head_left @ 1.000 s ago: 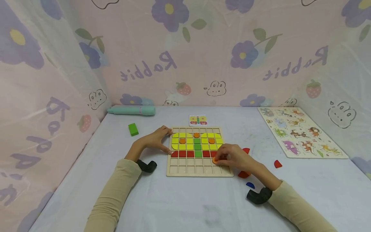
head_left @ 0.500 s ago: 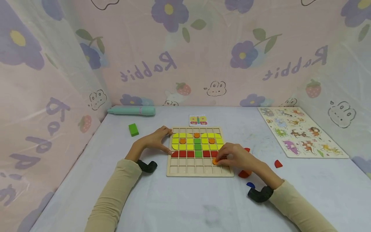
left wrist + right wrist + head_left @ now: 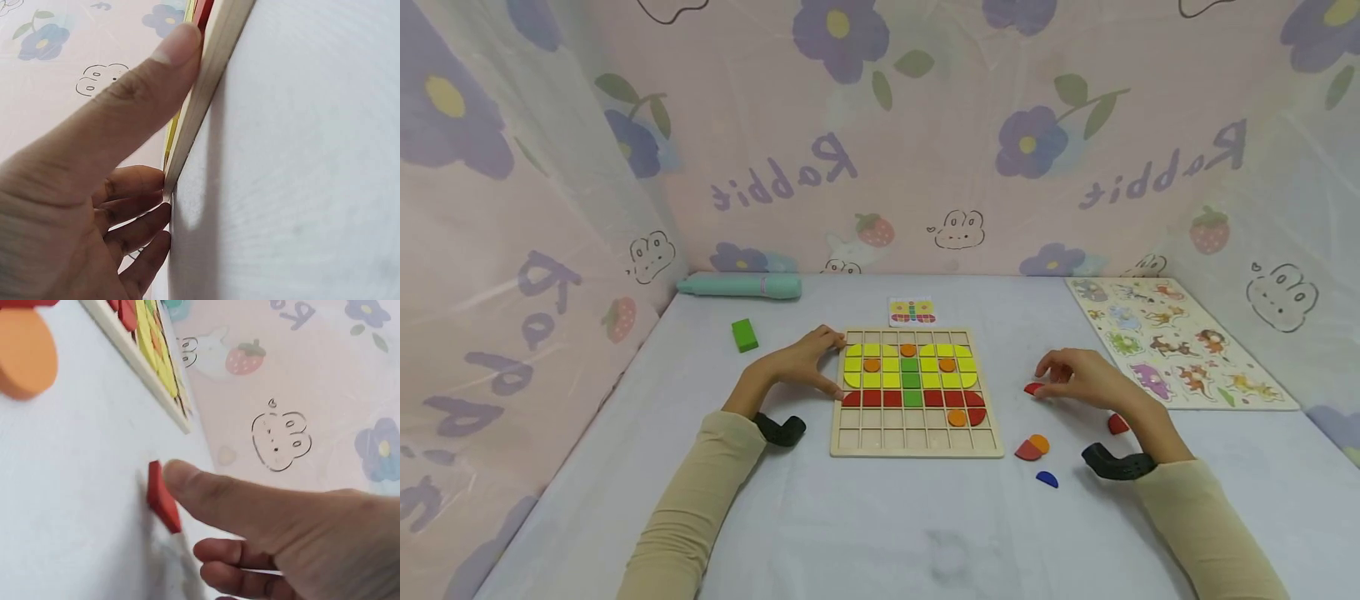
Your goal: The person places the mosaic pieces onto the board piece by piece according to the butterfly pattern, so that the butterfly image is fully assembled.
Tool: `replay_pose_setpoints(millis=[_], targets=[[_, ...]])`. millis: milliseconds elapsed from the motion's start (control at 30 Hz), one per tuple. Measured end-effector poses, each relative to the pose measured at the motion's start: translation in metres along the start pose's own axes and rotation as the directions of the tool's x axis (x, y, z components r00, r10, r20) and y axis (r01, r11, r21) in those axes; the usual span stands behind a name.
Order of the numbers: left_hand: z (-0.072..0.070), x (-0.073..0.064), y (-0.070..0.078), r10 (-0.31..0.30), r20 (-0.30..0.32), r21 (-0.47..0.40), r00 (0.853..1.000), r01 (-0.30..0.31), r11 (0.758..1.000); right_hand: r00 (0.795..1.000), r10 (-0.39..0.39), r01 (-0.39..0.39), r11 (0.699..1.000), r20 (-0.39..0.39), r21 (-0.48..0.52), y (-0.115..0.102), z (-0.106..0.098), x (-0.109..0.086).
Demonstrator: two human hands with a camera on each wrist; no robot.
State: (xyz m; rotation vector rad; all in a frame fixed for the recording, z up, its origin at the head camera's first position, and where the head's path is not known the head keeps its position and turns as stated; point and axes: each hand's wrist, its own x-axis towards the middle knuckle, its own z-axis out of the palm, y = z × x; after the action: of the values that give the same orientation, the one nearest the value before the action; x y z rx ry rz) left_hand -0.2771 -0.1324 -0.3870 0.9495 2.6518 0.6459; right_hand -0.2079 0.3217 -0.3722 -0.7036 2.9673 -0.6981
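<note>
My left hand [image 3: 806,360] rests against the left edge of a wooden grid board [image 3: 880,437]. In the left wrist view its thumb lies on the board's rim [image 3: 215,56], and the fingertips meet the edge farther along. Yellow, red, green and orange pieces fill the board's upper rows; an orange disc [image 3: 957,417] and a red quarter-round piece [image 3: 976,416] sit in a lower row. Right of the board my right hand [image 3: 1078,379] is over a red piece [image 3: 1032,388]. The right wrist view has the thumb tip at this red piece [image 3: 163,499], its other fingers loosely bent and apart from it.
Right of the board lie an orange disc [image 3: 1039,443], a red piece [image 3: 1027,451], a blue half-round [image 3: 1047,480] and another red piece [image 3: 1117,424]. A pattern card [image 3: 912,312], green block [image 3: 745,335], teal marker-shaped object [image 3: 741,286] and animal puzzle board [image 3: 1183,342] stand around.
My right hand has let go of the orange disc, which now sits on the board, and moved right to the red piece. The left hand stays put.
</note>
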Motion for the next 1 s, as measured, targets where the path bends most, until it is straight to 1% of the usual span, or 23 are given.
replay_pose_setpoints(millis=[67, 133, 233, 333, 400, 533, 600, 633, 800, 833, 900, 933, 1000], targets=[[0.0, 0.0, -0.001, 0.004, 0.0, -0.003, 1.0, -0.004, 1.0, 1.0, 0.021, -0.021, 1.0, 0.018, 0.007, 0.003, 0.002, 0.0], [0.001, 0.001, -0.001, 0.004, 0.001, -0.007, 1.0, -0.004, 1.0, 1.0, 0.014, -0.015, 1.0, 0.025, 0.021, 0.004, 0.005, 0.001], [0.001, 0.001, -0.001, 0.006, 0.0, -0.015, 1.0, -0.006, 1.0, 0.998, -0.045, 0.043, 0.997, 0.033, 0.062, 0.004, 0.009, 0.002], [0.001, 0.002, -0.001, 0.003, -0.001, -0.016, 1.0, -0.003, 1.0, 0.997, -0.071, 0.067, 0.994, 0.037, 0.091, 0.001, 0.011, 0.004], [0.0, 0.002, -0.001, 0.003, -0.002, -0.016, 1.0, -0.003, 1.0, 0.999, -0.04, 0.037, 0.995, 0.033, 0.095, -0.001, 0.012, 0.005], [0.0, 0.001, -0.001, 0.003, 0.0, -0.016, 1.0, -0.003, 1.0, 0.996, 0.076, -0.078, 0.994, 0.037, 0.074, -0.006, 0.014, 0.008], [-0.001, 0.001, 0.0, 0.003, 0.0, -0.012, 1.0, -0.003, 1.0, 0.994, 0.1, -0.103, 0.993, 0.045, 0.064, -0.008, 0.015, 0.009], [-0.001, 0.001, 0.0, 0.003, 0.001, -0.011, 1.0, -0.003, 1.0, 0.994, 0.099, -0.103, 0.993, 0.049, 0.064, -0.008, 0.016, 0.009], [-0.002, 0.0, 0.001, -0.001, 0.001, -0.009, 1.0, 0.001, 1.0, 0.997, 0.038, -0.045, 0.994, 0.073, 0.099, -0.009, 0.017, 0.01], [-0.001, 0.001, 0.001, -0.001, 0.002, -0.01, 1.0, 0.001, 1.0, 0.997, 0.015, -0.023, 0.994, 0.074, 0.109, -0.011, 0.019, 0.01], [-0.001, 0.001, 0.0, -0.003, 0.003, -0.015, 1.0, 0.003, 1.0, 0.997, -0.04, 0.031, 0.991, 0.067, 0.134, -0.019, 0.022, 0.012], [-0.001, 0.001, 0.0, -0.003, 0.004, -0.018, 1.0, 0.003, 1.0, 0.995, -0.079, 0.07, 0.987, 0.059, 0.145, -0.025, 0.024, 0.013], [-0.001, 0.001, 0.0, -0.002, 0.003, -0.019, 1.0, 0.002, 1.0, 0.986, -0.163, 0.153, 0.973, 0.045, 0.172, -0.039, 0.03, 0.015]])
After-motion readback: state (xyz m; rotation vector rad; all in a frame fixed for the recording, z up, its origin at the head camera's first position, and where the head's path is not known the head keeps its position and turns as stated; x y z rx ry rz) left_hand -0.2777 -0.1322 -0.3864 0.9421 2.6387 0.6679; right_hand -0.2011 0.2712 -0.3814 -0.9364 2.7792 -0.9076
